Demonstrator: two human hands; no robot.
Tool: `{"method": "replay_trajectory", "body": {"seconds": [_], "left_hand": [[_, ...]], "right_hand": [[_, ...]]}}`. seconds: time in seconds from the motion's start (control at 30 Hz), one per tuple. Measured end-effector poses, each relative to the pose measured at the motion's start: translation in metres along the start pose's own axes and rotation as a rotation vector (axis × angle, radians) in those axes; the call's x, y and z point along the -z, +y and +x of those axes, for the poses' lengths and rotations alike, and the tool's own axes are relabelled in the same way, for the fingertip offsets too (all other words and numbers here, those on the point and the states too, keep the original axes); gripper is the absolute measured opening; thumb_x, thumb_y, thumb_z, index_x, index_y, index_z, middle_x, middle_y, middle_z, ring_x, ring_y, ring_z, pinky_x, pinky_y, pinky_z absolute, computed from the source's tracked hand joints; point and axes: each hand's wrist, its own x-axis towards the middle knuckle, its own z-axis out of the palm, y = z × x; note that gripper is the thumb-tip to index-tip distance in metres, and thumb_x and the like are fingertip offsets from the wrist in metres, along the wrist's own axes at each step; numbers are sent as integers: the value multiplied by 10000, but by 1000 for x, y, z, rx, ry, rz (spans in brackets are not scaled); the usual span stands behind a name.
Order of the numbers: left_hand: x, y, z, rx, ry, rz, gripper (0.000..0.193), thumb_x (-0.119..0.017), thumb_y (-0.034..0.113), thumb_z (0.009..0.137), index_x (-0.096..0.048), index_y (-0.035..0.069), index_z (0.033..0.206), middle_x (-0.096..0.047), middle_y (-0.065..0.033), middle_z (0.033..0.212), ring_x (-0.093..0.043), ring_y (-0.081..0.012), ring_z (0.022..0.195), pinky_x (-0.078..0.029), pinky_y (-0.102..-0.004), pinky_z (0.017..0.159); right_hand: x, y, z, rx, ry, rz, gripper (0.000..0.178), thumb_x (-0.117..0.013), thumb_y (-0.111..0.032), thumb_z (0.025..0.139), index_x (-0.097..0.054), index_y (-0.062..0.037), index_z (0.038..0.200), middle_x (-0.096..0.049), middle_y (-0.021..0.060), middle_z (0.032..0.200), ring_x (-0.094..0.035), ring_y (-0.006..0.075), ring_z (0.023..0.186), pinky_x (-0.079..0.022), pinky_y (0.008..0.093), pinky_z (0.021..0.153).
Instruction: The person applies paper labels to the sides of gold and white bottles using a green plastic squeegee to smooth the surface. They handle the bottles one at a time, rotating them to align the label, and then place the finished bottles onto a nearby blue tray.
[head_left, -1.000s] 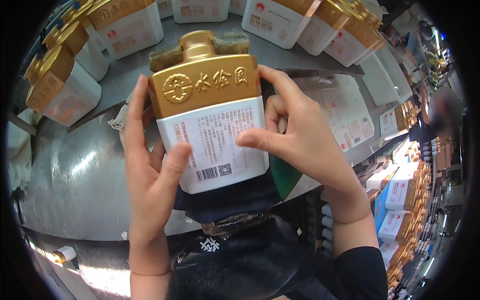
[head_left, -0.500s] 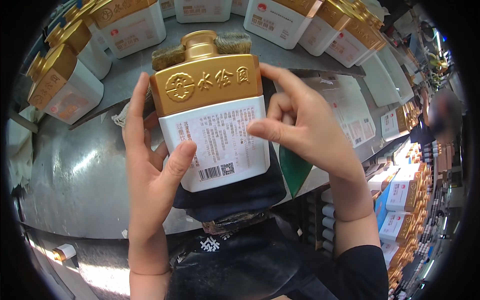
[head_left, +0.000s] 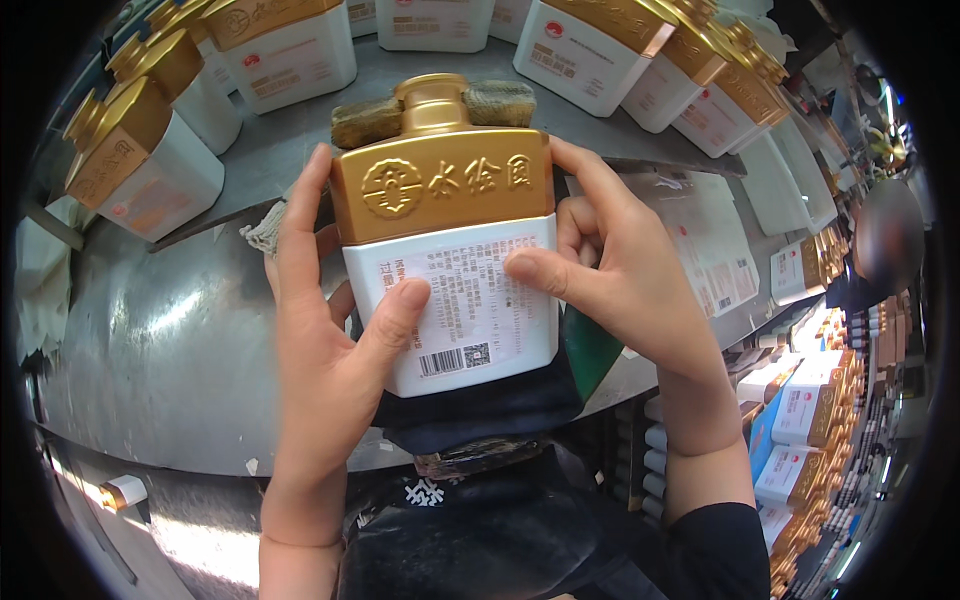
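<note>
A flat-sided bottle (head_left: 445, 185) with a gold shoulder and neck and a white lower body leans back in front of me, its broad face toward me. A printed label (head_left: 465, 305) covers much of the white part. My left hand (head_left: 335, 310) grips the bottle's left side, fingers along the edge and thumb on the label's left part. From the right, my right hand (head_left: 625, 260) holds it too, with the index finger at the gold upper corner and the thumb on the label. Below lies a dark cloth pad (head_left: 480, 415); behind the neck are brownish padded rolls (head_left: 500, 103).
Similar bottles (head_left: 290, 70) stand in an arc along the table's (head_left: 180, 340) far side. Label sheets (head_left: 705, 240) lie to the right, near a pale translucent tray (head_left: 790, 185). A green pointed piece (head_left: 597, 350) sits beside the pad. More bottles (head_left: 805, 400) are packed at the far right.
The view has shifted, so most things appear a little further right and lower. My thumbs have come closer together on the label; both hands keep hold of the bottle.
</note>
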Motion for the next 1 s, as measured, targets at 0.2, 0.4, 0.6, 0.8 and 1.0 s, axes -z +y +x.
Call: {"method": "replay_trajectory", "body": {"seconds": [0.2, 0.4, 0.6, 0.8, 1.0], "left_hand": [[-2, -1, -1, 11, -14, -64, 807, -696, 205, 891, -237, 56, 1537, -344, -156, 1508, -390, -276, 1362, -361, -385, 1112], [11, -2, -7, 30, -90, -100, 971, -766, 322, 817, -189, 62, 1554, -277, -165, 1549, -333, -293, 1408, -355, -411, 1126], [8, 2, -11, 69, -108, -84, 1030, -797, 210, 765, -159, 49, 1557, -269, -159, 1555, -371, -289, 1390, -371, -414, 1118], [9, -1, -11, 41, -102, -83, 1025, -799, 176, 745, -183, 92, 1561, -287, -151, 1485, -398, -281, 1335, -461, -436, 1048], [11, -3, -11, 19, -109, -121, 1010, -797, 171, 747, -200, 106, 1559, -300, -147, 1444, -410, -279, 1305, -506, -445, 1018]], "right_hand": [[-8, 16, -4, 98, 54, 3, 809, -805, -204, 789, -393, 39, 1443, -490, -40, 658, -432, 23, 602, -316, 184, 549], [-3, -2, -13, 70, -2, -164, 911, -842, -205, 740, -357, 3, 1482, -500, -16, 658, -464, 51, 609, -355, 198, 562], [-7, 21, -15, 88, 5, -146, 995, -869, -192, 696, -320, -21, 1509, -492, 4, 656, -490, 85, 622, -415, 227, 591], [-12, 1, -18, 98, 35, -261, 1018, -876, -199, 688, -308, -27, 1516, -493, 1, 658, -490, 81, 619, -415, 223, 588], [-3, -3, -16, 50, -30, -213, 985, -864, -200, 712, -314, -17, 1508, -497, -7, 661, -480, 64, 614, -377, 209, 559]]}}
